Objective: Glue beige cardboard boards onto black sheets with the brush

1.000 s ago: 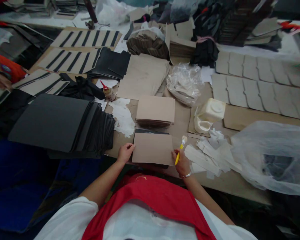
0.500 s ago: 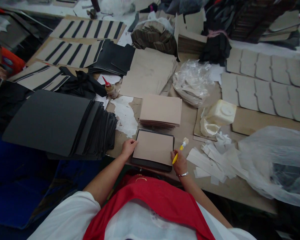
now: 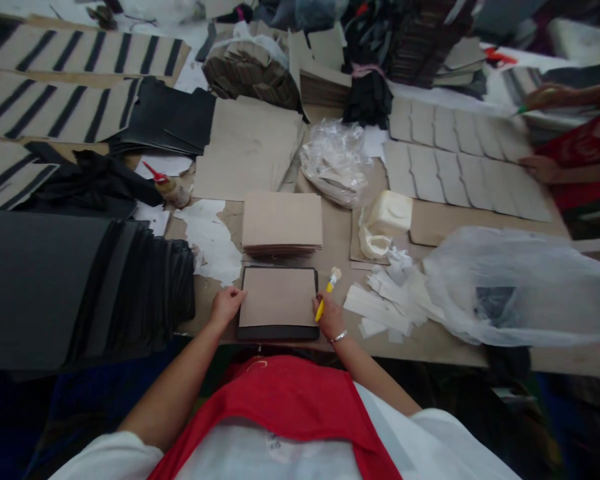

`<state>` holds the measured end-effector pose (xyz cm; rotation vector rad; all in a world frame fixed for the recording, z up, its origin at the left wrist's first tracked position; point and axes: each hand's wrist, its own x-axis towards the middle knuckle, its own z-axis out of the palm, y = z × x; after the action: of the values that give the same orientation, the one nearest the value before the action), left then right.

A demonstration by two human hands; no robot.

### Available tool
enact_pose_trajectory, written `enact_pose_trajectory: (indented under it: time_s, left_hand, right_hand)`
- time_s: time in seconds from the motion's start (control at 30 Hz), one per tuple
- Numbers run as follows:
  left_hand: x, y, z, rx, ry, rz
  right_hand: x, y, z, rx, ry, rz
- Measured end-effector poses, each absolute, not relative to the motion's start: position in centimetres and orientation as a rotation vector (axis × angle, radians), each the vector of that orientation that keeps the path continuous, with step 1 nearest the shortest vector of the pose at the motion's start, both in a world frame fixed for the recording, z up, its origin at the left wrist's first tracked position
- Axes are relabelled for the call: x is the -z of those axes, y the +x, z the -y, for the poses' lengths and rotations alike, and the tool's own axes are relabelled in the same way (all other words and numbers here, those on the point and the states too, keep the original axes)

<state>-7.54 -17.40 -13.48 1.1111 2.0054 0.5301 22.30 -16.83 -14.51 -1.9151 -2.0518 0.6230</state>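
A beige rectangular board (image 3: 279,297) lies over a slightly larger black sheet (image 3: 279,333), whose dark border shows most along the front. My left hand (image 3: 227,305) pinches the board's left edge between thumb and fingers. At the right edge, my right hand (image 3: 332,316) grips a yellow-handled brush (image 3: 326,299), bristles pointing up and away, while its fingertips touch the board's side. Just behind stands a stack of similar beige boards (image 3: 283,221).
Black sheets (image 3: 35,287) are piled at left, near a red-tipped glue bottle (image 3: 167,185). On the right are a cream plastic container (image 3: 391,213), white paper strips (image 3: 380,310) and a clear plastic bag (image 3: 525,287). A co-worker's arm (image 3: 570,170) reaches in at far right.
My view has turned to the right, so the table's things sit further left and a co-worker shows at the right. Both hands stay at the board's edges, the brush still in my right hand.
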Motion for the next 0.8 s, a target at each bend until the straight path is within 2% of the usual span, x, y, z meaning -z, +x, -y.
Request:
enact_pose_trajectory:
  time_s: [0.4, 0.8]
  left_hand:
    - [14.2, -7.7, 16.9, -0.366, 1.206, -2.001]
    - [11.4, -8.8, 14.7, 0.013, 1.516, -1.908]
  right_hand:
    - [13.9, 22.2, 16.6, -0.628, -2.025, 2.130]
    - [14.8, 21.8, 16.5, -0.397, -1.916, 2.308]
